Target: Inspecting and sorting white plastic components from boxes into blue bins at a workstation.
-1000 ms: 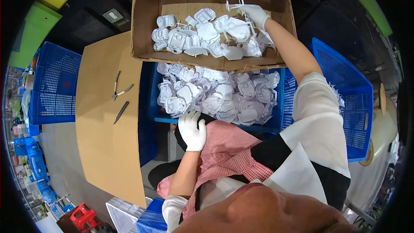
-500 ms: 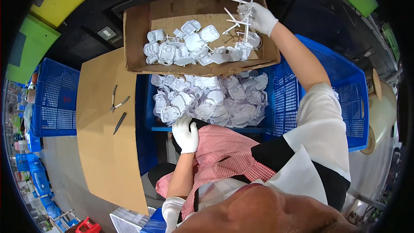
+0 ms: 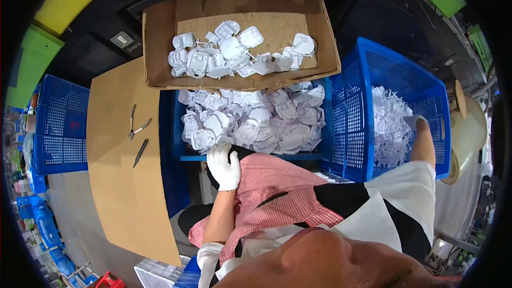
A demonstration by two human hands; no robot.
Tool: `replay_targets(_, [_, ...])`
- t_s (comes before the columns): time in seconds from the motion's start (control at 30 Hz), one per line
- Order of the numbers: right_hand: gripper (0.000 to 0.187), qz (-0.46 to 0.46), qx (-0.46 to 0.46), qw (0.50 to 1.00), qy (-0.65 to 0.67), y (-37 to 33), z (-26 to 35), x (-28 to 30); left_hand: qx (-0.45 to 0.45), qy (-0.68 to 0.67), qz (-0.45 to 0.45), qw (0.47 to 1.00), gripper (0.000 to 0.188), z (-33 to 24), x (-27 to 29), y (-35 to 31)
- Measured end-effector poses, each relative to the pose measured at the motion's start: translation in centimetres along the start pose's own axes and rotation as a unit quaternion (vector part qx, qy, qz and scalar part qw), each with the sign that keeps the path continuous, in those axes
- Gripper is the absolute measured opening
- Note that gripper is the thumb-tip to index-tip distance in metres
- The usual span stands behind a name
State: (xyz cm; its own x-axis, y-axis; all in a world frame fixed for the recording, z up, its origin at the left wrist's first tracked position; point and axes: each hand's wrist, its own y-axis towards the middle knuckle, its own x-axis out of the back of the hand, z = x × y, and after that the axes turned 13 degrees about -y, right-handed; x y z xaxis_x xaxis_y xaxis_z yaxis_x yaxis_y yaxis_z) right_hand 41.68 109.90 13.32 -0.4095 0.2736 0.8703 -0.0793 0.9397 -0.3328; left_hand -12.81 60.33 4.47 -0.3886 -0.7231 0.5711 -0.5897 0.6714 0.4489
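My left hand (image 3: pixel 223 167), in a white glove, lies with its fingers extended on my dark-clothed knee, beside the front edge of a blue bin (image 3: pixel 256 158). It holds nothing. My right hand (image 3: pixel 415 121) is down inside the blue basket (image 3: pixel 368 122) on the right, over a heap of thin white plastic sprues (image 3: pixel 391 128). Its fingers are hidden and smeared, so whether it still holds anything does not show. White moulded plastic parts (image 3: pixel 258 122) fill the blue bin. More white plastic parts (image 3: pixel 232 48) lie in the cardboard box (image 3: pixel 234 82) above it.
Side cutters (image 3: pixel 133 125) and a dark pen-like tool (image 3: pixel 140 153) lie on a cardboard sheet (image 3: pixel 120 197) at the left. Another blue basket (image 3: pixel 61 122) stands beyond it. A black machine panel (image 3: pixel 101 26) runs behind the box.
My right hand has moved from the cardboard box, where it held a branched white sprue, right and down into the basket. My left hand has stayed on my knee.
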Motion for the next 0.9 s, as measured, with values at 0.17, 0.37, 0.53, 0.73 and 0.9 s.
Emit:
replay_targets(0.17, [0.043, -0.310, 0.007, 0.940, 0.144, 1.5, 8.8, 6.7, -0.013, -0.010, -0.001, 1.000, 0.026, 0.0, -0.1, 0.0])
replay_targets(0.37, [0.041, -0.359, 0.392, 0.789, 0.308, -2.4, 33.3, 21.1, 0.009, 0.003, 0.006, 1.000, 0.027, 0.0, -0.4, 0.2])
replay_targets(0.53, [0.069, -0.097, 0.279, 0.954, 0.048, 4.1, 47.6, 17.8, 0.028, -0.001, 0.013, 1.000, 0.027, 0.3, -0.3, 0.3])
replay_targets(0.73, [0.100, -0.003, 0.289, 0.948, 0.130, 11.8, 51.2, 7.5, 0.078, -0.011, 0.024, 0.997, 0.027, 0.6, -0.5, 0.9])
replay_targets(0.9, [0.056, -0.002, 0.301, 0.934, 0.192, 13.8, 52.1, 5.4, 0.065, -0.009, 0.020, 0.998, 0.025, 0.6, -0.7, 1.3])
